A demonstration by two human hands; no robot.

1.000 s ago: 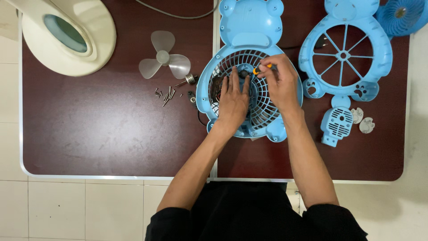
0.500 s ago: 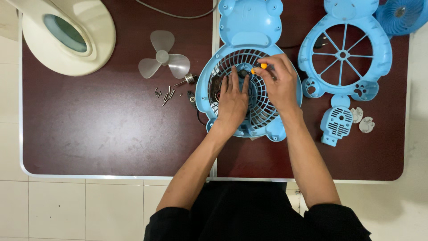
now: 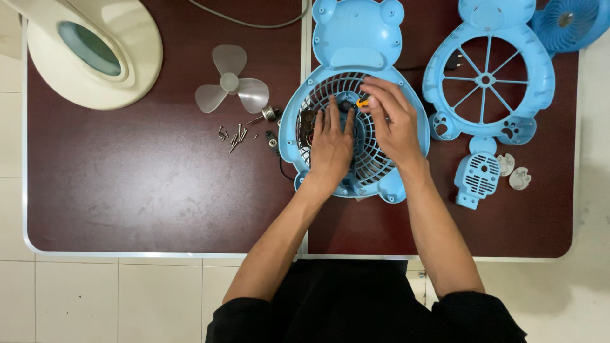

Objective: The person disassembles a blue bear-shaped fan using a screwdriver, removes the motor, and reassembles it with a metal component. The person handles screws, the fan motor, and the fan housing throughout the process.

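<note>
Left hand (image 3: 330,149) lies flat, fingers spread, on the blue plastic fan grille (image 3: 375,162); right hand (image 3: 391,121) pinches an orange-tipped tool (image 3: 361,102).

We note the fan housing (image 3: 353,38): smooth light-blue plastic with a soft sheen, grille included. The front cover (image 3: 488,79) looks the same plastic. The fan blade (image 3: 231,84) is translucent grey plastic. The screws (image 3: 232,136) are bare dull metal. The table (image 3: 127,184) is dark red-brown laminate, matt, faintly smudged.
</note>
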